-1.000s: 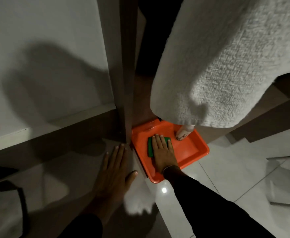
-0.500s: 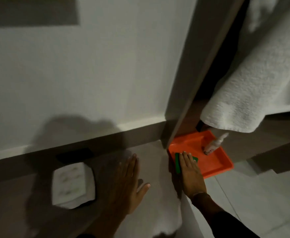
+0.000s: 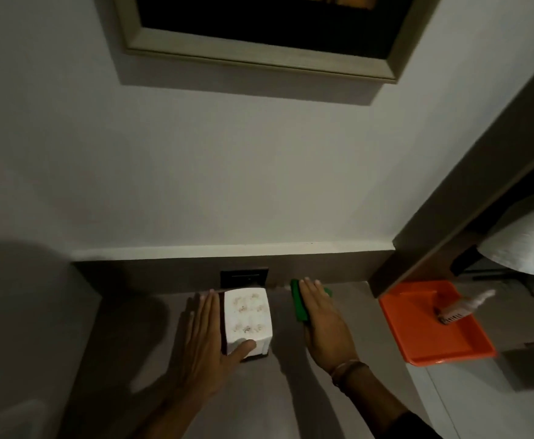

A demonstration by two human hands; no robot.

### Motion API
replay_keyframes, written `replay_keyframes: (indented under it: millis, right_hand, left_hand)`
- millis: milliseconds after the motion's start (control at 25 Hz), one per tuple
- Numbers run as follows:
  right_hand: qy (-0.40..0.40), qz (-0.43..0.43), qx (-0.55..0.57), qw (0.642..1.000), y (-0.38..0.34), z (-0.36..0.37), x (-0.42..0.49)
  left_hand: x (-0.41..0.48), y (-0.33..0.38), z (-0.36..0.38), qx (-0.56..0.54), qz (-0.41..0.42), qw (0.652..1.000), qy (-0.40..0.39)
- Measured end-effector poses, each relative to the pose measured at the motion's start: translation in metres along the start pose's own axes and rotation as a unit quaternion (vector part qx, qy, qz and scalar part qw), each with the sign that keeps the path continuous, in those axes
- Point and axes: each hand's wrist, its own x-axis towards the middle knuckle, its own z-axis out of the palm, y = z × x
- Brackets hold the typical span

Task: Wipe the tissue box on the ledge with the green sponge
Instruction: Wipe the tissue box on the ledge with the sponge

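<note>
A white tissue box (image 3: 247,315) with a faint pattern on top stands on the grey ledge (image 3: 278,384), close to the back wall. My left hand (image 3: 207,346) rests flat against the box's left side, with the thumb on its near top corner. My right hand (image 3: 324,324) holds the green sponge (image 3: 298,301) under flat fingers, a short way to the right of the box and apart from it. Most of the sponge is hidden by the fingers.
An orange tray (image 3: 449,346) holding a small white bottle (image 3: 461,308) lies at the right, below the ledge's end. A dark socket plate (image 3: 244,278) sits behind the box. A brown post (image 3: 468,198), a white towel (image 3: 525,248) and a framed picture (image 3: 259,36) are nearby.
My right hand lifted the green sponge out of the orange tray and carried it left onto the ledge. My left hand moved against the tissue box. The view swung up and left.
</note>
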Motion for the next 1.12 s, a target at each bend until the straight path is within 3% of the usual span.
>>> replay_keyframes:
  millis: [160, 240, 400, 480, 680, 920, 1040, 1120]
  right_hand:
    - [-0.055, -0.045, -0.034, 0.997, -0.039, 0.013, 0.033]
    - [-0.096, -0.056, -0.053, 0.992, -0.047, 0.020, 0.040]
    - [-0.134, -0.071, -0.089, 0.984, -0.058, 0.036, 0.053]
    - [-0.143, -0.094, -0.107, 0.979, -0.062, 0.037, 0.057]
    - [-0.166, -0.194, -0.123, 0.959, -0.049, 0.016, 0.015]
    - [-0.167, -0.096, -0.126, 0.973, -0.048, 0.019, 0.061]
    - [-0.190, -0.189, -0.132, 0.954, -0.071, 0.036, 0.056]
    - [-0.200, -0.259, -0.137, 0.935, -0.066, 0.027, 0.019]
  left_hand:
    - [0.016, -0.007, 0.000, -0.112, 0.024, 0.993, -0.039]
    - [0.019, 0.000, 0.004, -0.154, -0.008, 0.985, -0.072]
    - [0.019, 0.017, 0.013, -0.258, -0.067, 0.962, -0.066]
    - [0.022, 0.000, 0.024, -0.251, -0.057, 0.966, -0.021]
    - [0.021, -0.012, 0.036, -0.234, -0.059, 0.970, -0.011]
    - [0.031, -0.006, 0.040, -0.208, -0.036, 0.976, -0.061]
    - [0.030, 0.015, 0.040, -0.053, -0.096, 0.994, 0.028]
    - [0.030, 0.027, 0.041, -0.109, -0.036, 0.993, 0.013]
